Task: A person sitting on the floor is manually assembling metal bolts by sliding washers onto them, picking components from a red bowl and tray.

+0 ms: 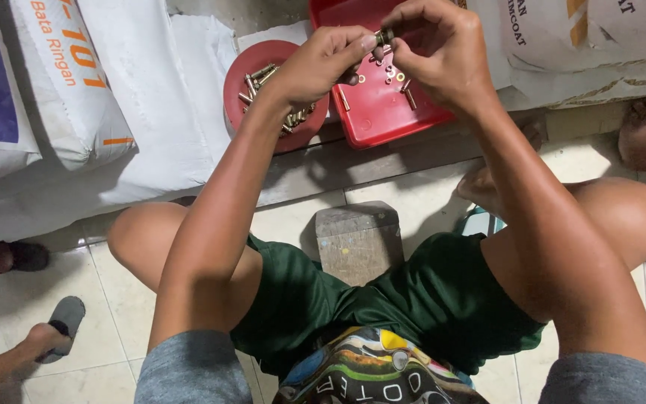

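My left hand [323, 61] and my right hand [439, 49] meet above a red rectangular tray [374, 112]. Together they pinch a small brass-coloured bolt [383, 35] between their fingertips. Whether a nut sits on the bolt is too small to tell. Several loose bolts and small washers [396, 75] lie in the tray under my hands. To the left, a round red lid [256, 63] holds a pile of several more bolts [262, 77], partly hidden by my left wrist.
Large white sacks [114, 90] lie at the left and another sack [585, 45] at the upper right. A small wooden block [359, 239] stands between my knees on the tiled floor. Another person's foot in a grey sandal [57, 325] is at the lower left.
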